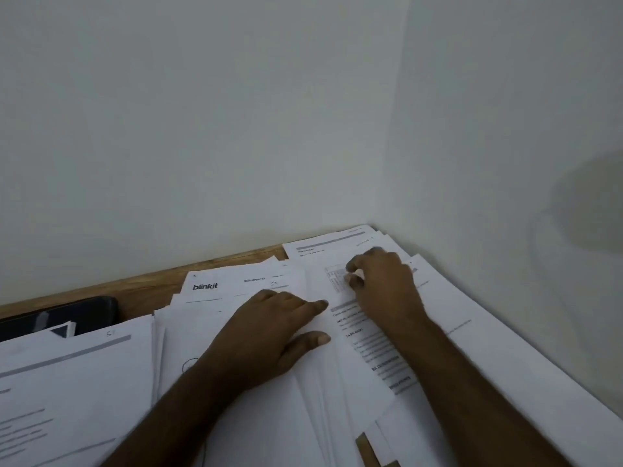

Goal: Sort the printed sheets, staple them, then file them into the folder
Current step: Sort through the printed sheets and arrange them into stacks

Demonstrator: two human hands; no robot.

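White wall (236, 112) is taking up most of the frame, meeting in a corner at the right. Below it the wooden table (145, 284) is peeking out along the back edge, and basically everything else in the lower half is getting buried under printed sheets (77, 382) (several loose, overlapping piles, none squared up).

Going down in size: the big pile at lower left with a grey header bar, then the fanned stack (320, 409) in the lower middle, then the blinkit page (215, 286) sitting near the back, left of centre. A dark object (67, 315) is lying at the left edge, maybe the folder, can't really tell. No stapler showing anywhere.

The left hand (269, 335) is lying flat with fingers spread out, pressing down on the fanned stack. The right hand (384, 281) is curling its fingers and pinching at the top text sheet (367, 342), upper right of the paper mess. Looks like the sorting step is only partway through.

What could go wrong: the right hand could be grabbing two sheets instead of one since they're thin and clinging together, so a page ends up in the wrong set. Also the piles are overlapping so much that dragging one sheet could be sliding its neighbours and mixing the sets.
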